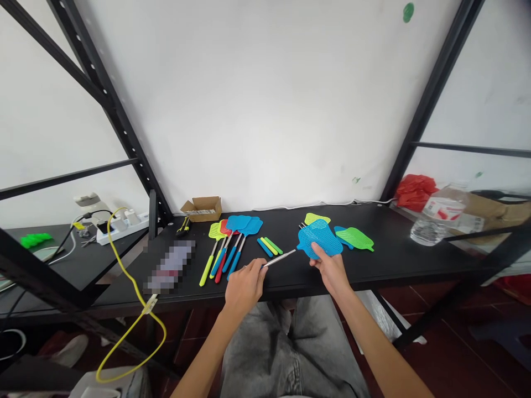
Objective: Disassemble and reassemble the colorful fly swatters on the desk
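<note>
My right hand grips the lower edge of a blue fly swatter head just above the black table. My left hand pinches the end of a thin metal rod that runs up to that blue head. Loose green, yellow and blue swatter heads lie behind the held one. Several finished swatters with coloured handles lie in a row to the left. Three loose handle grips, blue, yellow and green, rest between the row and my hands.
A small open cardboard box sits at the back by the wall. A yellow cable loops off the table's left end near a white power strip. A plastic water bottle and red bag sit on the right shelf.
</note>
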Action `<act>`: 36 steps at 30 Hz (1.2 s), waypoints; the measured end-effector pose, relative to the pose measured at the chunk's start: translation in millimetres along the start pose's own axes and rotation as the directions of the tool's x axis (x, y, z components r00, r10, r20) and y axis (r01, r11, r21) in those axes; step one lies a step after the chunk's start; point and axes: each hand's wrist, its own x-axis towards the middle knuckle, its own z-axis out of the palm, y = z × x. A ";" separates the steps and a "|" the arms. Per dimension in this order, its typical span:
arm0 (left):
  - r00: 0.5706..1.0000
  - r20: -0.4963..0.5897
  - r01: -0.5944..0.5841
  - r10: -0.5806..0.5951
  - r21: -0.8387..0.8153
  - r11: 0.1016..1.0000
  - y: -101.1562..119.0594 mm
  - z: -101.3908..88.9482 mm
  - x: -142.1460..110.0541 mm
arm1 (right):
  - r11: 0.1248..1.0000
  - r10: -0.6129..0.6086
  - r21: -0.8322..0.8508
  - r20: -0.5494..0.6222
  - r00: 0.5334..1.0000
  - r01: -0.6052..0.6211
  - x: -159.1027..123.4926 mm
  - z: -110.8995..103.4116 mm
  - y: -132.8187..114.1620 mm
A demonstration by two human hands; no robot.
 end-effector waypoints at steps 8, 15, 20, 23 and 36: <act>1.000 -0.003 0.000 0.000 0.000 1.000 -0.8 1.1 0.1 | 1.000 0.027 -0.013 0.099 0.995 -0.026 4.5 0.1 -0.6; 1.000 -0.006 -0.002 0.002 0.018 1.000 -2.1 1.2 0.2 | 0.998 0.012 -0.060 0.176 0.984 -0.001 3.8 -5.9 2.9; 1.000 -0.001 -0.021 0.021 0.006 1.000 -3.7 1.6 0.2 | 0.982 -0.004 -0.179 0.316 0.949 0.064 0.5 -7.2 3.0; 0.999 -0.001 -0.032 0.032 -0.019 0.999 -6.2 3.3 -0.5 | 0.973 0.012 -0.220 0.375 0.927 0.076 -1.9 -5.8 -0.6; 0.999 0.027 -0.015 0.025 -0.326 0.945 3.6 -11.7 8.7 | 0.902 0.155 -0.422 0.510 0.846 0.089 -5.9 -2.9 -0.9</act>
